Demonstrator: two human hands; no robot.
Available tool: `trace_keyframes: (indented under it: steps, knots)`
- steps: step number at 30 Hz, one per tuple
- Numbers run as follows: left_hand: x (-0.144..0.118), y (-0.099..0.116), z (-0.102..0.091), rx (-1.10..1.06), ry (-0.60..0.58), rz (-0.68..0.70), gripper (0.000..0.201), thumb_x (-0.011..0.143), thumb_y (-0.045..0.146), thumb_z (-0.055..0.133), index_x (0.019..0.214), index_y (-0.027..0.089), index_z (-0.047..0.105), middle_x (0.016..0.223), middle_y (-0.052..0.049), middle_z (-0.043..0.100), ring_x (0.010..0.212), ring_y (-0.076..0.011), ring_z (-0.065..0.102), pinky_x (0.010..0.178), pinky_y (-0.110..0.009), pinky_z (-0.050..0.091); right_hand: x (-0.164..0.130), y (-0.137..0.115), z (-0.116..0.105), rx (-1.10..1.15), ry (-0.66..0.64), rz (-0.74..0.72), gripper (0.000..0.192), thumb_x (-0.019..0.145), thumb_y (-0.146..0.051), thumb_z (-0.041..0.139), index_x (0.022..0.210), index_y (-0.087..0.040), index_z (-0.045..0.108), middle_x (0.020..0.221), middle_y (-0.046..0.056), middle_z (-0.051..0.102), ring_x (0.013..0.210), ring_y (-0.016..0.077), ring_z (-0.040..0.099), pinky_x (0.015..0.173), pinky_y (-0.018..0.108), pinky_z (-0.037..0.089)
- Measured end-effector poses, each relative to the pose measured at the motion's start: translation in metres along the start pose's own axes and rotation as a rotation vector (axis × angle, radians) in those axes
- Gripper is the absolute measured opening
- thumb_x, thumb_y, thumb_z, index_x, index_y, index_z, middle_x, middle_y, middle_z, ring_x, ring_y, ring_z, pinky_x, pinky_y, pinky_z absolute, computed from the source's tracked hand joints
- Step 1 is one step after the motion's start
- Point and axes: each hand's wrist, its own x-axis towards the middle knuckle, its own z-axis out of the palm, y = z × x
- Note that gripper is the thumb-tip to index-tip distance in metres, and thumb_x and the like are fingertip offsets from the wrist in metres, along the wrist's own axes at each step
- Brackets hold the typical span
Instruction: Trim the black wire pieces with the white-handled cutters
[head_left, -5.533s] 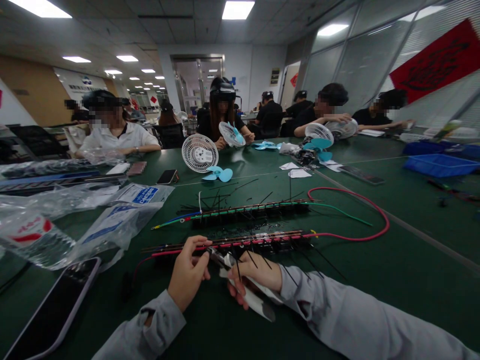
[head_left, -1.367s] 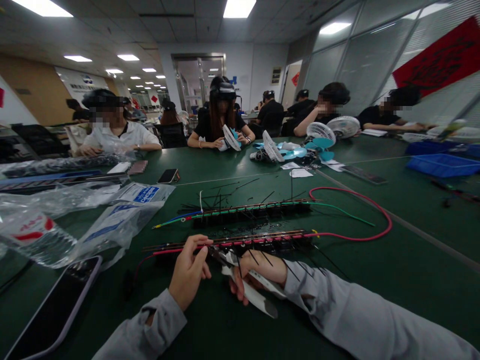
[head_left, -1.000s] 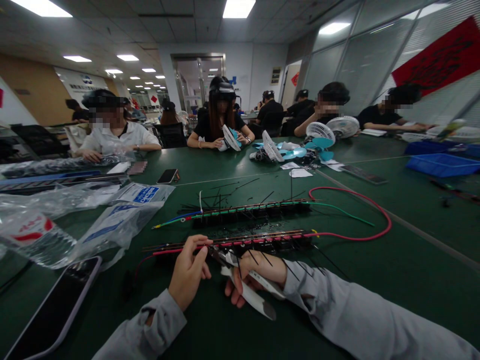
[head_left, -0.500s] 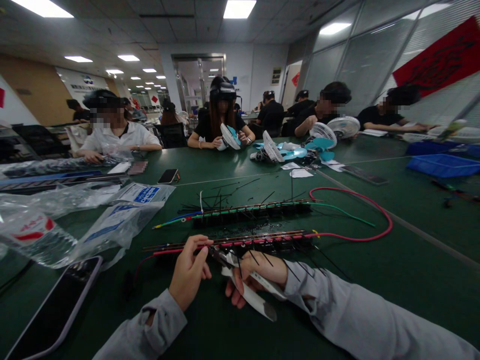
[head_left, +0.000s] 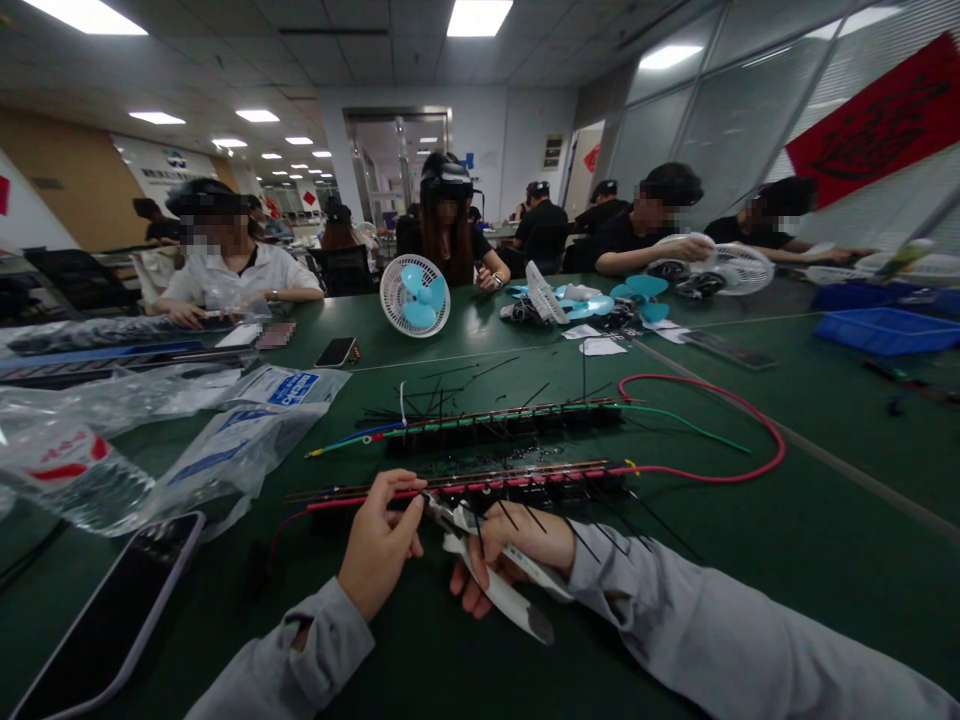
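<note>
**Q:** Head cam question: how far along is the wiring job on the near strip?

**A:** Partway, I'd guess. The left hand (head_left: 379,545) is pinched shut on the near harness strip (head_left: 480,484), thumb and forefinger closed on its left part by the red wire. The right hand (head_left: 510,555) is wrapped around a pair of white-handled cutters (head_left: 495,580), with the tip pointing up at the strip right next to the left fingertips. Handles look slightly spread; I can't tell if the blades are on anything.

**Q:** So where does the strip sit?

**A:** Flat on the green counter (head_left: 787,540), close to the near edge, right in front of both hands. A second strip (head_left: 495,420) with green wire lies just behind it, toward the middle of the counter.

**Q:** What looks done, what's left?

**A:** Both strips already have wires laid along them and black cable ties (head_left: 637,515) on. Lots of tie tails stick out uncut on the near one, especially toward its right end, so trimming seems far from finished. Loose black offcuts (head_left: 450,385) are scattered behind the far strip. The red cable loop (head_left: 739,425) runs off the right end, untouched.
</note>
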Motion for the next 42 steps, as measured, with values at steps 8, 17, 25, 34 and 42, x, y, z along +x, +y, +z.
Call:
trace_keyframes:
  steps: [8, 17, 25, 34, 42]
  knots:
    - [0.0005, -0.0031, 0.0004, 0.010, 0.006, 0.013, 0.027, 0.081, 0.035, 0.052, 0.103, 0.021, 0.044, 0.108, -0.006, 0.056, 0.037, -0.0028, 0.052, 0.032, -0.018, 0.042, 0.0002, 0.0023, -0.0004, -0.003, -0.026, -0.013, 0.019, 0.056, -0.016, 0.043, 0.055, -0.007, 0.059, 0.076, 0.012, 0.063, 0.065, 0.0169, 0.062, 0.068, 0.034, 0.051]
    - [0.0011, -0.0028, 0.0002, 0.010, 0.003, 0.011, 0.027, 0.081, 0.034, 0.052, 0.103, 0.021, 0.044, 0.108, -0.006, 0.056, 0.037, -0.0027, 0.052, 0.032, -0.018, 0.041, 0.0000, 0.0020, 0.0003, -0.028, -0.015, -0.005, 0.017, 0.054, -0.016, 0.045, 0.054, -0.007, 0.059, 0.076, 0.012, 0.063, 0.067, 0.0174, 0.062, 0.070, 0.035, 0.051]
    - [0.0000, -0.0027, -0.0001, 0.012, -0.007, 0.009, 0.026, 0.082, 0.034, 0.051, 0.102, 0.021, 0.043, 0.108, -0.006, 0.056, 0.037, -0.0029, 0.052, 0.033, -0.018, 0.042, -0.0010, -0.0017, 0.0026, -0.131, 0.039, -0.015, 0.020, 0.057, -0.021, 0.044, 0.052, -0.008, 0.058, 0.066, 0.009, 0.059, 0.054, 0.0142, 0.058, 0.056, 0.029, 0.050]
    - [0.0004, -0.0029, -0.0010, -0.012, -0.017, 0.001, 0.022, 0.084, 0.033, 0.046, 0.102, 0.021, 0.043, 0.108, -0.005, 0.055, 0.038, -0.0028, 0.053, 0.034, -0.019, 0.043, -0.0028, -0.0008, 0.0030, -0.215, 0.107, -0.026, 0.031, 0.070, -0.029, 0.045, 0.051, -0.008, 0.056, 0.062, 0.008, 0.057, 0.045, 0.0089, 0.051, 0.046, 0.022, 0.044]
    - [0.0018, -0.0015, -0.0001, -0.021, -0.011, -0.002, 0.024, 0.083, 0.035, 0.047, 0.102, 0.021, 0.044, 0.108, -0.006, 0.056, 0.037, -0.0033, 0.053, 0.033, -0.019, 0.043, 0.0000, 0.0001, 0.0052, -0.243, 0.150, -0.046, 0.033, 0.069, -0.031, 0.051, 0.045, -0.009, 0.051, 0.057, 0.005, 0.054, 0.041, 0.0077, 0.048, 0.044, 0.022, 0.043]
